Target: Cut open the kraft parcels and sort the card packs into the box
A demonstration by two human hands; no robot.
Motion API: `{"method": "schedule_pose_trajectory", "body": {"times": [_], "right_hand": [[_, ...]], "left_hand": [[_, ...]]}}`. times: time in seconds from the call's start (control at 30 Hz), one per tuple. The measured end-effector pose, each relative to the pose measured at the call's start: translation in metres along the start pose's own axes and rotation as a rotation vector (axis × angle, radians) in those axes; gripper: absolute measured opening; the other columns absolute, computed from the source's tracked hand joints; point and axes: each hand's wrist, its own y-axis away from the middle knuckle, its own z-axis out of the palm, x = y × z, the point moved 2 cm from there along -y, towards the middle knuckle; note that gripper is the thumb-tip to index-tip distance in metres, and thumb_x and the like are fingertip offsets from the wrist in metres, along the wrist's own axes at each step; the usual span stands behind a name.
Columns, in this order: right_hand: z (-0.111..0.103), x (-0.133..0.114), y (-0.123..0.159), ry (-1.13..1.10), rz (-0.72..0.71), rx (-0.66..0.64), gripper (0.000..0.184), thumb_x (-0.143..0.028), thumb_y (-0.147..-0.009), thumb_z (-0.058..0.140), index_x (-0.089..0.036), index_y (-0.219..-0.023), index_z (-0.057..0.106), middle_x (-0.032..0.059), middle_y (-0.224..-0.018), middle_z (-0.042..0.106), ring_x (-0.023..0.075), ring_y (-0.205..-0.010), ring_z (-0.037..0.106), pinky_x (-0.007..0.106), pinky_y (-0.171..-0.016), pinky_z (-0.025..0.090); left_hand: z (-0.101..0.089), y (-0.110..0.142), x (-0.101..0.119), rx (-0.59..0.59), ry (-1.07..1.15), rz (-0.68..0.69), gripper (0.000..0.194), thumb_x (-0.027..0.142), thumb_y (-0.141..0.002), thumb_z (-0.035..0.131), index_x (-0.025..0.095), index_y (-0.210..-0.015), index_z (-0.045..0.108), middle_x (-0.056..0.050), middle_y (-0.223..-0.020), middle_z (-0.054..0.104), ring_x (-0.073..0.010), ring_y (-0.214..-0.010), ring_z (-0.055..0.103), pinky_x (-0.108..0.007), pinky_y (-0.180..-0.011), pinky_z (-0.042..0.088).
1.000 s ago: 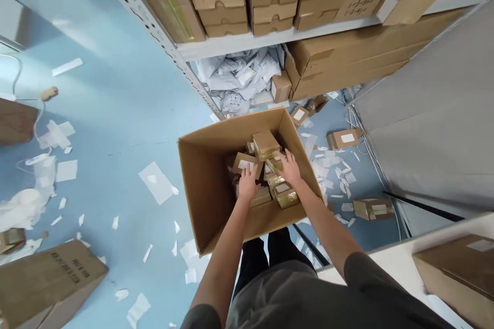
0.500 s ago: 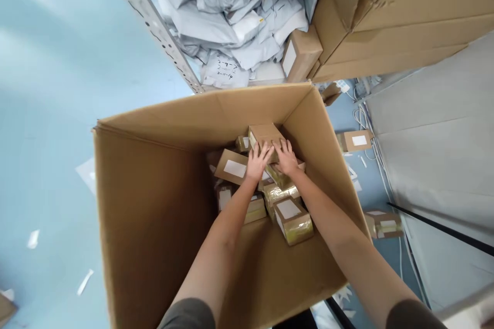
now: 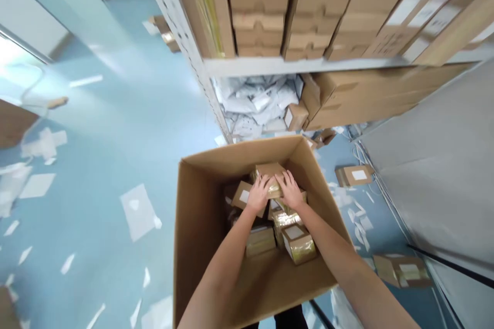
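A large open carton (image 3: 200, 267) stands in front of me with several small parcels inside. My left hand (image 3: 259, 193) and my right hand (image 3: 290, 190) grip a small cardboard box (image 3: 273, 170) from its two near corners, fingers bent over it. Its taped near face shows between my hands. Below my right hand lie shiny taped parcels, among them a box with a white label (image 3: 299, 243). A brown box with a label (image 3: 241, 194) leans left of my left hand. Under my left forearm sits another taped parcel (image 3: 260, 240), partly hidden.
Behind the carton, a shelf (image 3: 270, 66) bears rows of flat cardboard boxes, with white mailing bags (image 3: 262, 100) beneath. Paper scraps litter the blue floor. Labelled boxes (image 3: 353, 175) and cables lie on the right, beside a grey panel (image 3: 432, 164).
The view has swung up and back, showing more shelf and floor. My hands have shifted to the near corners of the small box, whose taped near face now shows.
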Motion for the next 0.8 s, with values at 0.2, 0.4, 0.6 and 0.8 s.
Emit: {"method": "schedule_pose_trajectory", "body": {"times": [0.2,0.4,0.6,0.8], "right_hand": [[-0.121,-0.072,0.028,0.03,-0.023,0.104,0.115,-0.019,-0.067,0.086,-0.027,-0.164,0.024,0.0181,-0.166,0.023,0.0398,-0.157,0.012,0.057,-0.118,0.036],[-0.24,-0.132,0.105,0.06,0.04,0.278,0.111,-0.014,-0.066,0.081,-0.027,-0.163,0.027,0.0179,-0.164,0.027,0.0401,-0.156,0.015,0.058,-0.12,0.033],[-0.286,-0.167,0.23,0.081,0.169,0.36,0.104,-0.006,-0.064,0.068,-0.027,-0.16,0.033,0.0157,-0.164,0.029,0.0363,-0.156,0.014,0.055,-0.122,0.029],[-0.26,-0.168,0.388,0.056,0.366,0.43,0.101,-0.006,-0.065,0.064,-0.025,-0.159,0.036,0.0176,-0.162,0.033,0.0361,-0.155,0.015,0.054,-0.119,0.031]], "left_hand": [[-0.133,0.024,0.056,0.11,-0.039,0.049,0.103,0.006,-0.071,0.065,0.026,-0.163,0.024,-0.011,-0.16,0.041,-0.0351,-0.154,0.027,-0.054,-0.123,0.034],[-0.242,0.056,0.141,0.17,-0.077,0.189,0.104,0.013,-0.073,0.072,0.029,-0.163,0.023,-0.01,-0.157,0.044,-0.0355,-0.152,0.03,-0.053,-0.12,0.04],[-0.253,0.117,0.228,0.207,-0.039,0.327,0.107,0.013,-0.075,0.072,0.031,-0.165,0.016,-0.01,-0.16,0.04,-0.0352,-0.154,0.027,-0.052,-0.124,0.036],[-0.195,0.187,0.322,0.115,-0.023,0.506,0.107,0.01,-0.073,0.067,0.033,-0.165,0.017,-0.008,-0.163,0.038,-0.0361,-0.154,0.028,-0.054,-0.121,0.039]]}}
